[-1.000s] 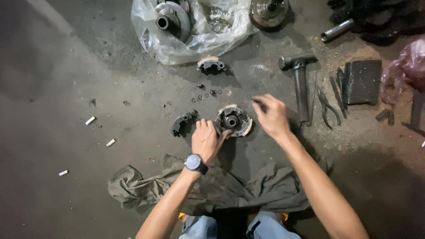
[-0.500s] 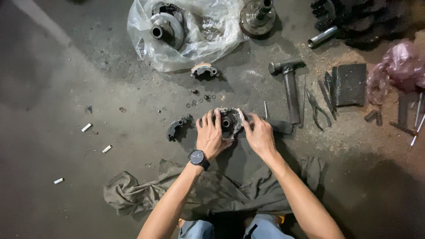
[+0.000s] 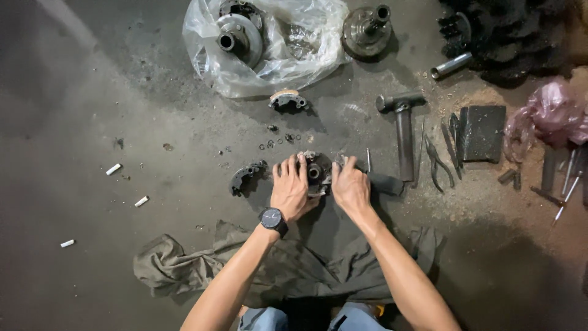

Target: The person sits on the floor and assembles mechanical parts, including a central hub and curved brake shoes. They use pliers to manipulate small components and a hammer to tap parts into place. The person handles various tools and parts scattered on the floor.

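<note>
Your left hand (image 3: 291,190) lies flat over the left side of the round metal clutch part (image 3: 317,173), fingers spread and pressing on its rim. Your right hand (image 3: 350,187) cups the right side, fingers curled against the edge. So both hands clamp the same part between them, and it sits on the concrete floor (image 3: 122,110) directly ahead of you, just past the far edge of the grey rag (image 3: 202,260). Its central hub faces straight up at the camera, so its axis stands vertical and neither hand is clearly nearer.

Just left of your left hand lies a curved clutch shoe (image 3: 247,176), apart from the part. A second shoe (image 3: 288,100) rests farther ahead, near the clear plastic bag (image 3: 275,55) with a pulley inside. Small washers (image 3: 278,142) are scattered between. To your right, a hammer (image 3: 402,132) lies lengthwise pointing away, with pliers (image 3: 438,160) beside it. A thin pin (image 3: 368,159) sits close by your right fingers.
</note>
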